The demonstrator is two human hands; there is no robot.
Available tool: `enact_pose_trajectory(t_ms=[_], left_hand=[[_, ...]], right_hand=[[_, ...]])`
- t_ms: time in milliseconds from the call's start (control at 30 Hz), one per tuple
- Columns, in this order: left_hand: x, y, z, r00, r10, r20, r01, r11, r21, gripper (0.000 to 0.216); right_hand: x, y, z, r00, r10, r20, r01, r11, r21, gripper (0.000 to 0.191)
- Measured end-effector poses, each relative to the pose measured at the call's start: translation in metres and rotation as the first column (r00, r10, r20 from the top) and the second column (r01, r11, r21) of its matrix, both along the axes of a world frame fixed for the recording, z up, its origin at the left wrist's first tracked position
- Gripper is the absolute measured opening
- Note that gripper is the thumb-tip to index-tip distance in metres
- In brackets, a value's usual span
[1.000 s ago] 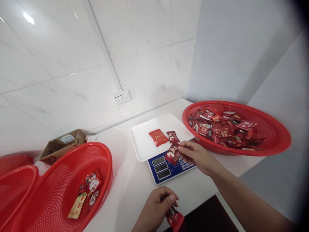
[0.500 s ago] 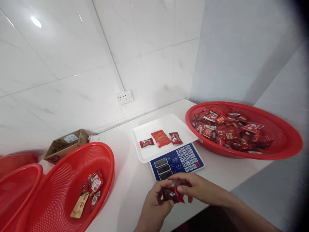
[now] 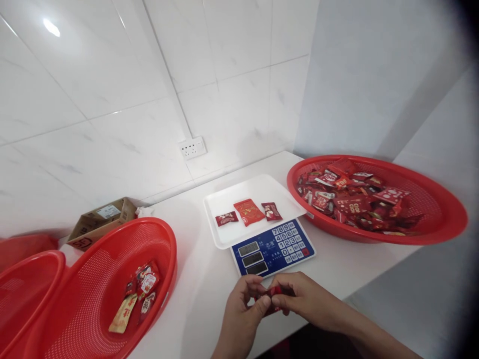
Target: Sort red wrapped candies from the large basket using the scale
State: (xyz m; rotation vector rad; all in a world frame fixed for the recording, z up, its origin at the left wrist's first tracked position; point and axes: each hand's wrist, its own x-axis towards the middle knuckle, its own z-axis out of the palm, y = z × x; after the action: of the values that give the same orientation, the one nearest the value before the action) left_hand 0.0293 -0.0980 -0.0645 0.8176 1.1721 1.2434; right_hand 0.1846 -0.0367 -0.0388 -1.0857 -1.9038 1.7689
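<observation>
A small dark red candy packet (image 3: 276, 293) is pinched between my two hands, just in front of the scale. My left hand (image 3: 247, 310) has thumb and fingers closed on its left side. On the other side, my right hand (image 3: 304, 302) grips it with thumb and forefinger; most of the wrapper is covered by the fingers. Beyond them stands a blue digital scale (image 3: 275, 245) with a white tray (image 3: 250, 190) on top. Lying in the tray are a larger red packet (image 3: 249, 212) and two small dark red packets, one on the left (image 3: 226, 218) and one on the right (image 3: 271, 211).
At right, a red basket (image 3: 441, 209) holds a heap of red packets. A second red basket (image 3: 82, 309) at left contains several packets, one of them yellow (image 3: 122, 314). Behind it sits a cardboard box (image 3: 103, 219), and another red basket (image 3: 22, 299) stands far left.
My fingers have closed further over the packet, which is turned and now mostly covered. Both hands stay in front of the scale. The packets in the tray have not moved.
</observation>
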Motion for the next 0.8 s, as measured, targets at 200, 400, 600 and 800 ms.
enact_pose_trajectory(t_ms=[200, 400, 600, 800], left_hand=[[-0.006, 0.0, 0.008, 0.991, -0.06, -0.119, 0.055, 0.997, -0.049, 0.031], [-0.006, 0.0, 0.011, 0.992, -0.099, -0.084, 0.099, 0.995, -0.01, 0.026], [-0.025, 0.018, 0.045, 0.86, 0.191, -0.474, -0.094, 0.971, 0.22, 0.015], [-0.046, 0.066, 0.067, 0.433, 0.375, -0.82, -0.056, 0.919, 0.39, 0.032]], right_hand=[[0.001, 0.001, 0.004, 0.997, -0.055, -0.051, 0.054, 0.998, -0.034, 0.013], [0.006, 0.001, 0.002, 0.994, -0.052, -0.097, 0.042, 0.994, -0.101, 0.016], [0.011, 0.004, 0.0, 0.993, -0.074, -0.089, 0.064, 0.992, -0.11, 0.032], [0.014, 0.003, 0.002, 0.996, -0.081, -0.044, 0.077, 0.992, -0.096, 0.038]])
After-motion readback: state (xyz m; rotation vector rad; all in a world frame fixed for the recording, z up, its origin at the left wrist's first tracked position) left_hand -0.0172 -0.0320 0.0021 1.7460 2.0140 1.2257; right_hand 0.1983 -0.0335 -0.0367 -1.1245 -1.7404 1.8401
